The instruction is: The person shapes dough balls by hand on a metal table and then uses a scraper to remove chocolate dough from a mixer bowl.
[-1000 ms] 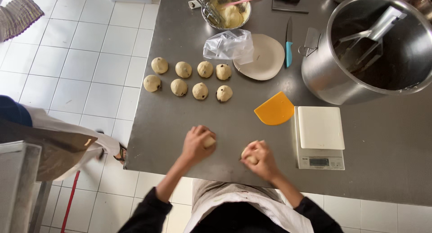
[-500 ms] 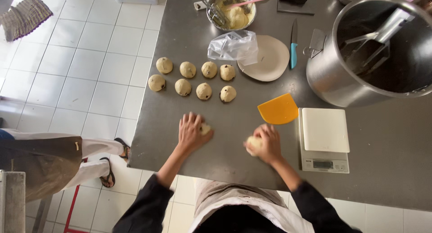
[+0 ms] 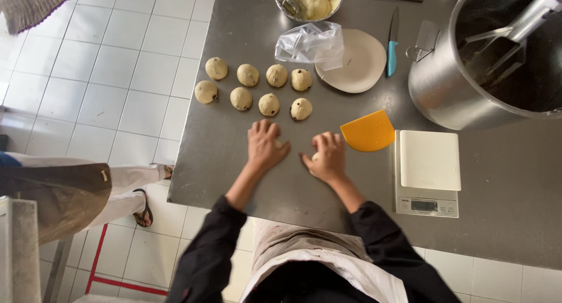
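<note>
In the head view, the left hand [image 3: 264, 146] lies cupped, palm down, over a small dough piece [image 3: 278, 144] on the steel table [image 3: 234, 180]. The right hand [image 3: 328, 156] curls over a second dough piece [image 3: 315, 157], just beside the first. Beyond the hands lie 8 dough balls [image 3: 268, 104] in 2 rows. A metal bowl [image 3: 309, 1] at the far edge holds pale dough. The big steel mixer pot [image 3: 445, 86] holds a whisk and something dark. An orange scraper [image 3: 367, 131] lies touching the white scale [image 3: 428, 173].
</note>
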